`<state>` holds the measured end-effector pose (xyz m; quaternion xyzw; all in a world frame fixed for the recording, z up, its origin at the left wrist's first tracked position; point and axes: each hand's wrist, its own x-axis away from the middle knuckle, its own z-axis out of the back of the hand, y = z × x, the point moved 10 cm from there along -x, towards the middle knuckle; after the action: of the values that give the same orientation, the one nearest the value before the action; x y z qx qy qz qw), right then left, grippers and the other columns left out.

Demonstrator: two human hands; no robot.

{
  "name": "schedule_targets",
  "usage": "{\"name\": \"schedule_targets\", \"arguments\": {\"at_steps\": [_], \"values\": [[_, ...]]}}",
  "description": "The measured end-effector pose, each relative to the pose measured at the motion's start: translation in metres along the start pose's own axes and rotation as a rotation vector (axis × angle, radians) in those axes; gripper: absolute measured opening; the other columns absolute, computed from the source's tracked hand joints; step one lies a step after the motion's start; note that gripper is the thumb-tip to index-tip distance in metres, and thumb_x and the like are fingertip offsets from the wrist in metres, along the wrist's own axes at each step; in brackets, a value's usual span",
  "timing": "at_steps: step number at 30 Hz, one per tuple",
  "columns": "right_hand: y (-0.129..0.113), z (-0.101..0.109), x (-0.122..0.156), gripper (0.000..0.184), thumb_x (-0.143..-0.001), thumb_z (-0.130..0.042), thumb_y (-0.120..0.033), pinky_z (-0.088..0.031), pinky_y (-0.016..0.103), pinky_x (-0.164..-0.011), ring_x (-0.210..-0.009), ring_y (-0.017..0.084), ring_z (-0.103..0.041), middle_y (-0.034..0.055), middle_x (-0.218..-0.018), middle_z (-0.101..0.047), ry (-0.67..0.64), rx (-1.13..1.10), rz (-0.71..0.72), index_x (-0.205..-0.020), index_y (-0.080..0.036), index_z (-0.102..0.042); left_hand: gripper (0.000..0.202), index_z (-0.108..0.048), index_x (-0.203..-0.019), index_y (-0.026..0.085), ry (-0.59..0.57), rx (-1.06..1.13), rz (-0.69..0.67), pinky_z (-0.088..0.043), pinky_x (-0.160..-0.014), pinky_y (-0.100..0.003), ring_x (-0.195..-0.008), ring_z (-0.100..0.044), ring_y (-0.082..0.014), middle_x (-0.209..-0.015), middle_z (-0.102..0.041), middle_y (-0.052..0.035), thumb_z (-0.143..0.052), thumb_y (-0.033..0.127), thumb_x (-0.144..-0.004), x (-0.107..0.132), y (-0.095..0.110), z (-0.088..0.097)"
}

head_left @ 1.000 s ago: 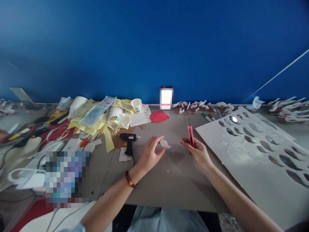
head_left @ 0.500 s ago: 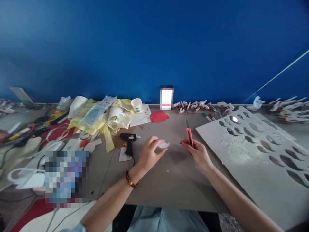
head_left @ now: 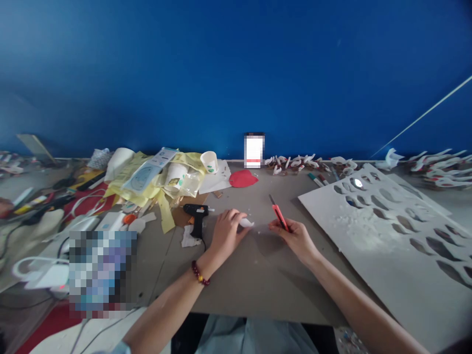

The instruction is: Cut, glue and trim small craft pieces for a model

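Between the thumb and fingers of my left hand (head_left: pixel 227 232) is a small white foam piece (head_left: pixel 246 222) with a pointed tip, held just above the grey table (head_left: pixel 254 285). My right hand (head_left: pixel 295 236) grips a red utility knife (head_left: pixel 280 217), its blade out and pointing up and away from me. Knife and foam piece are apart, a short gap between the two hands. Tiny white scraps lie on the table near the foam piece. A black hot glue gun (head_left: pixel 198 220) rests just left of my left hand.
At right lies a white foam sheet (head_left: pixel 354 216) with several leaf-shaped cutouts. A red cutout (head_left: pixel 243 179) and paper cup (head_left: pixel 209 162) stand behind my hands. Yellow packaging (head_left: pixel 140 169), cables and a white adapter (head_left: pixel 51 275) crowd the left. White-and-red pieces (head_left: pixel 295 161) line the wall.
My right hand has moved left and slightly down with the knife, which now tilts further left. The foam piece has turned and moved slightly left in my left hand.
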<state>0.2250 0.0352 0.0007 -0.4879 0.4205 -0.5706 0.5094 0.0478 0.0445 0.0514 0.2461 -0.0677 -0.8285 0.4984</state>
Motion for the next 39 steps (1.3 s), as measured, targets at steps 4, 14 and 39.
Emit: {"name": "schedule_targets", "arguments": {"at_steps": [4,14,39], "values": [[-0.016,-0.003,0.0,0.022,-0.077,-0.061,-0.037,-0.041,0.027,-0.065,-0.073,0.018,-0.057,0.004,-0.08,-0.066,0.001,0.148,0.168,-0.083,-0.019,-0.072,0.032,-0.057,-0.108,0.02,0.006,0.0,-0.024,-0.047,-0.081,-0.037,-0.095,-0.056,-0.0229,-0.099,-0.06,-0.005,-0.068,0.027,-0.079,0.0,0.003,0.0],[-0.014,-0.005,-0.007,0.019,-0.075,-0.059,-0.031,-0.038,0.025,-0.057,-0.06,0.017,-0.054,0.0023,-0.068,-0.065,0.075,0.393,0.164,-0.084,-0.019,-0.07,0.016,-0.063,-0.098,0.019,-0.028,0.077,-0.159,-0.049,-0.081,-0.037,-0.093,-0.056,-0.0226,-0.099,-0.061,-0.008,-0.061,0.02,-0.082,0.006,0.026,-0.007],[-0.032,0.003,0.004,0.044,-0.087,-0.042,-0.022,-0.05,0.033,-0.084,-0.099,0.021,-0.064,0.0102,-0.115,-0.066,0.07,0.49,0.358,-0.129,-0.019,-0.053,0.045,-0.05,-0.126,0.015,-0.157,-0.201,-0.191,-0.042,-0.086,-0.042,-0.103,-0.048,-0.0283,-0.112,-0.054,-0.0138,-0.055,0.036,-0.087,0.013,0.038,-0.031]]}}
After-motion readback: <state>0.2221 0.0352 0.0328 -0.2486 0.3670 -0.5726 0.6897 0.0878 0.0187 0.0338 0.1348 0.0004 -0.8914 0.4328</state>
